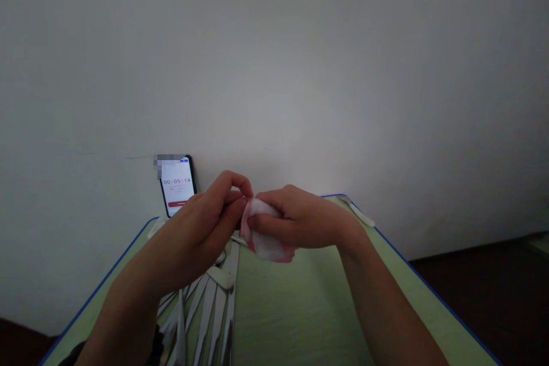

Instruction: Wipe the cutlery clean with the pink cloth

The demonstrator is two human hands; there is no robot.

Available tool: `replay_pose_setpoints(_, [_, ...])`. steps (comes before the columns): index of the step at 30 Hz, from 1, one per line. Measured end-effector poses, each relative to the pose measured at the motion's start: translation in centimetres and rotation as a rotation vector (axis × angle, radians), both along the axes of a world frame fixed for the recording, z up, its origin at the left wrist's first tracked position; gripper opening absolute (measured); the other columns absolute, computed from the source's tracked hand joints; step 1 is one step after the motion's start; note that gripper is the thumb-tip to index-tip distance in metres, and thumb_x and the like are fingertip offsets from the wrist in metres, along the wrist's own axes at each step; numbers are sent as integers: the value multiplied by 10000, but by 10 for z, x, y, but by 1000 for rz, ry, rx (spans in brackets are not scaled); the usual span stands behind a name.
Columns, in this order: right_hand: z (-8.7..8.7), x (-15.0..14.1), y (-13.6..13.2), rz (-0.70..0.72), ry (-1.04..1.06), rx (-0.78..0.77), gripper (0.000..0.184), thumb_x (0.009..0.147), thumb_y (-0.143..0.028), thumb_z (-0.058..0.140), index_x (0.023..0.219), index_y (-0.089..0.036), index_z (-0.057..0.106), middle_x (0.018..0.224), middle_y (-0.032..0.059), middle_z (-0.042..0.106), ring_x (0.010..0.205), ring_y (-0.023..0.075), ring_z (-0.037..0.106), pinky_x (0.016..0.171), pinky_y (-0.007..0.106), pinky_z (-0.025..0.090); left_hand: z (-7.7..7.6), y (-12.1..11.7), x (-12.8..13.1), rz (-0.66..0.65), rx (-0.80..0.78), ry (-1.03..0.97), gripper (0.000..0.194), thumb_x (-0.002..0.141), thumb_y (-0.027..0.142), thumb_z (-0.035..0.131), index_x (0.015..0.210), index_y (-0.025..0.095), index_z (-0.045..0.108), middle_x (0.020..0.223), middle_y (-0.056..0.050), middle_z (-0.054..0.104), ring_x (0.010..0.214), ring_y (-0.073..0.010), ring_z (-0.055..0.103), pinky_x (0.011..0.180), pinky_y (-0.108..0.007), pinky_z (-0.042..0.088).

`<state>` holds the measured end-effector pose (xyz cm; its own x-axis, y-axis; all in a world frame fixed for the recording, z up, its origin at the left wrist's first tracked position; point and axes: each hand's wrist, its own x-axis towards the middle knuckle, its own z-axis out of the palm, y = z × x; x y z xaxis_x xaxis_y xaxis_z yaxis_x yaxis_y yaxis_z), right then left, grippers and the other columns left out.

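Note:
A folded white and pink cloth [270, 246] is held up above the table in front of me. My right hand [295, 214] is closed round it, thumb and fingers pressing into the white side. My left hand [218, 217] pinches at the cloth's pink left edge with thumb and fingertips. Whether a small thing sits inside the cloth or between the left fingertips is hidden. Below my left forearm lie several flat metal pieces [206, 311] that look like knife blades, with a white curved handle-like piece [222, 278] across their upper ends.
The table [295, 309] has a light green cover with blue edging. Behind my left hand a phone [178, 186] leans on the wall [274, 68], its screen showing a running timer. A white-handled utensil [362, 215] lies at the far right corner.

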<state>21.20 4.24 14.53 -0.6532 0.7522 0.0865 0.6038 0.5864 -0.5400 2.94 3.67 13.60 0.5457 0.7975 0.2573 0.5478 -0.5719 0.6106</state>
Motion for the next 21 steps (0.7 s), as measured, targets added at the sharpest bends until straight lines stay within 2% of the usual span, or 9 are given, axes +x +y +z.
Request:
replay_pose_setpoints(8, [1,10,4,9,-68,-54,268,852,-338,428,737,-133,557,625,-7,540,552,83,437,512,211,290,-8,3,-1,-104,91,49,136,944,248,282,1037,222,377,732,28,587,633,-126,530,579,-231,382])
replay_pose_setpoints(13, [4,21,3,32,-42,-124,305,870,-369,395,825,-119,565,657,-3,534,553,85,438,486,202,302,-9,7,-17,-36,65,2,203,940,303,325,1121,217,351,627,62,493,503,-108,445,488,-209,355])
replay_pose_setpoints(16, [4,26,3,31,-19,-133,331,866,-401,399,851,-114,563,652,-8,519,541,83,427,469,200,293,-11,12,-27,-22,52,-40,280,938,343,338,1188,219,356,587,72,451,506,-112,453,485,-202,371])
replay_pose_setpoints(18, [3,28,3,9,-22,-108,304,842,-401,443,821,-121,558,631,-16,503,536,83,420,462,198,279,-13,14,-32,-20,0,24,293,935,379,330,1156,214,429,565,67,453,512,-118,472,489,-206,382])
replay_pose_setpoints(21, [4,26,1,-57,-41,-76,223,803,-352,492,791,-138,553,608,-28,493,527,81,427,463,196,276,-16,15,-35,-15,-109,201,322,920,420,335,961,194,560,558,41,502,490,-119,472,469,-215,369])
